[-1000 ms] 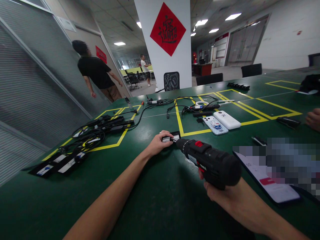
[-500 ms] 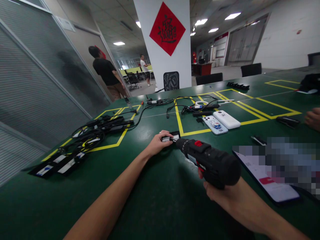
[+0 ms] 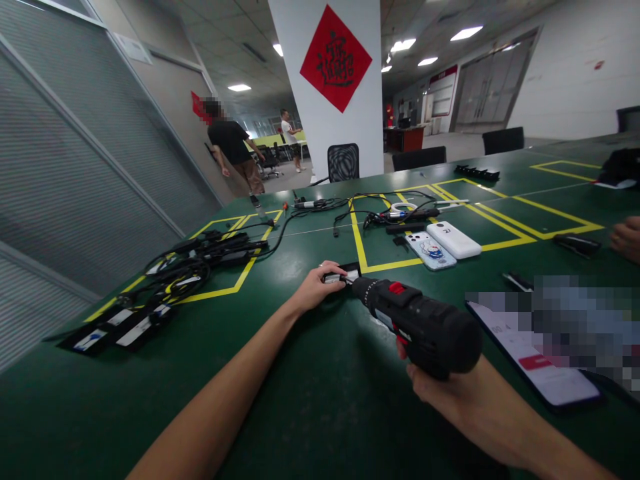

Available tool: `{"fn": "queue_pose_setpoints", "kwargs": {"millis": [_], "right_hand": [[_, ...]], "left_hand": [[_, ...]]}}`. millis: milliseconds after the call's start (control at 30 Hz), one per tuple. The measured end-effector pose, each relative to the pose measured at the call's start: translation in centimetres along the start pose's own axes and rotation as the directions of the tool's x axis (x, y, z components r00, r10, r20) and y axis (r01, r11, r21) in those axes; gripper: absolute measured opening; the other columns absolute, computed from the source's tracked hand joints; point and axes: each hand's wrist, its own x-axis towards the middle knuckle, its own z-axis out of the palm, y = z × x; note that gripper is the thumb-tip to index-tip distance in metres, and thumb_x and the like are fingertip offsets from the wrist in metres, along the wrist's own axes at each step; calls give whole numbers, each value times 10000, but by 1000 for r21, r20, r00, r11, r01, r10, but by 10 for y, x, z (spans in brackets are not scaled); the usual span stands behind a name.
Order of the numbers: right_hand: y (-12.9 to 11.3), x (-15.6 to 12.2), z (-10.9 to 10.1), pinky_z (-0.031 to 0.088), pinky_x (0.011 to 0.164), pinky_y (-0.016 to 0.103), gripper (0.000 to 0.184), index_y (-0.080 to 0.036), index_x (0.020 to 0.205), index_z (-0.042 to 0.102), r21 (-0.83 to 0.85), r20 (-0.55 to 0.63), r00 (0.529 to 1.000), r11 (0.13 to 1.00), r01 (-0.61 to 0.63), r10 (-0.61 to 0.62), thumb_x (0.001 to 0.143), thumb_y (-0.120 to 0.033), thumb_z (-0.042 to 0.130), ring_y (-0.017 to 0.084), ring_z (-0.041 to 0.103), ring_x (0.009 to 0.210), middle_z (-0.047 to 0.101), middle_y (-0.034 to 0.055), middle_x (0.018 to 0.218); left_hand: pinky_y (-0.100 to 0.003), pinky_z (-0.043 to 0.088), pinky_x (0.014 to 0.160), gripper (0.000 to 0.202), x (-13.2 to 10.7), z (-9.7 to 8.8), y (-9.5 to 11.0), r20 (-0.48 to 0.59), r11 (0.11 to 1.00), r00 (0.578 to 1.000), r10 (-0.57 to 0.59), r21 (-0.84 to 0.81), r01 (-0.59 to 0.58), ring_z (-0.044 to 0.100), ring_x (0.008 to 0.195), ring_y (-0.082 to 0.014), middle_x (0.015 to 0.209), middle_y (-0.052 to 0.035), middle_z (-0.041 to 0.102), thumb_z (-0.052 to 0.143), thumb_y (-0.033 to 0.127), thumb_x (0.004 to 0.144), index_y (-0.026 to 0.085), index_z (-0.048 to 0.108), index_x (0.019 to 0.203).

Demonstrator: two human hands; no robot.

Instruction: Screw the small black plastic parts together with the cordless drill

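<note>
My right hand [image 3: 450, 390] is wrapped round the grip of a black cordless drill [image 3: 420, 323] with a red switch; its bit points left and away. The bit tip touches a small black flat part with a white label [image 3: 343, 273] lying on the green table [image 3: 310, 400]. My left hand [image 3: 315, 288] rests on that part, fingers curled over its near edge, pressing it onto the table.
Two phones [image 3: 443, 245] lie inside a yellow-taped square. A tangle of black cables and adapters [image 3: 200, 257] sits at the left, more labelled black parts [image 3: 117, 327] nearer. A phone with a lit screen [image 3: 535, 357] lies right. Another person's hand [image 3: 627, 237] shows at the right edge. A person [image 3: 233, 150] walks behind.
My hands and the drill have stayed put. The person in the black shirt has walked further away along the corridor at the left.
</note>
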Motion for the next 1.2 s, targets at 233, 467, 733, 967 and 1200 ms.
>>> {"fn": "queue_pose_setpoints", "kwargs": {"millis": [233, 467, 733, 967, 1200], "right_hand": [[2, 1, 0, 470, 625, 268, 143, -189, 885, 606, -12, -4, 1000, 1000, 22, -22, 783, -249, 527, 155, 576, 686, 632, 5, 754], [-2, 0, 1, 476, 647, 282, 118, -184, 844, 600, -37, -19, 1000, 999, -6, 6, 757, -245, 549, 180, 608, 727, 664, 20, 784], [1, 1, 3, 485, 685, 299, 210, -182, 951, 617, -36, -36, 999, 999, -6, 5, 766, -246, 540, 182, 618, 746, 673, 23, 813], [2, 0, 3, 486, 693, 307, 202, -177, 945, 613, -51, -35, 999, 999, 1, -2, 764, -235, 548, 186, 619, 757, 674, 31, 827], [-3, -1, 1, 480, 671, 300, 232, -182, 974, 611, -32, -41, 999, 999, 15, -16, 759, -240, 547, 173, 599, 727, 663, 22, 811]], "left_hand": [[-357, 365, 970, 249, -1, 0, 1, 1, 1000, 1000, 8, -5, -8, 502, 1079, -226, 1101, -61, 546, 646, 310, 721, 196, 664, 942], [-364, 358, 973, 250, -1, 0, 3, 0, 1000, 1000, -1, 1, 1, 496, 1090, -226, 1123, -61, 543, 639, 308, 724, 197, 663, 946], [-378, 350, 989, 245, -1, 0, 3, -10, 1000, 1000, -12, -3, 12, 482, 1116, -234, 1140, -65, 538, 633, 318, 727, 202, 664, 940], [-382, 339, 1002, 242, 0, 0, 1, -15, 1000, 1000, -11, -20, 11, 483, 1115, -234, 1126, -66, 548, 626, 330, 733, 195, 669, 929], [-390, 341, 1001, 235, -1, 0, 0, -13, 1000, 1000, -9, -21, 8, 482, 1119, -235, 1133, -66, 547, 623, 320, 735, 199, 670, 931]]}}
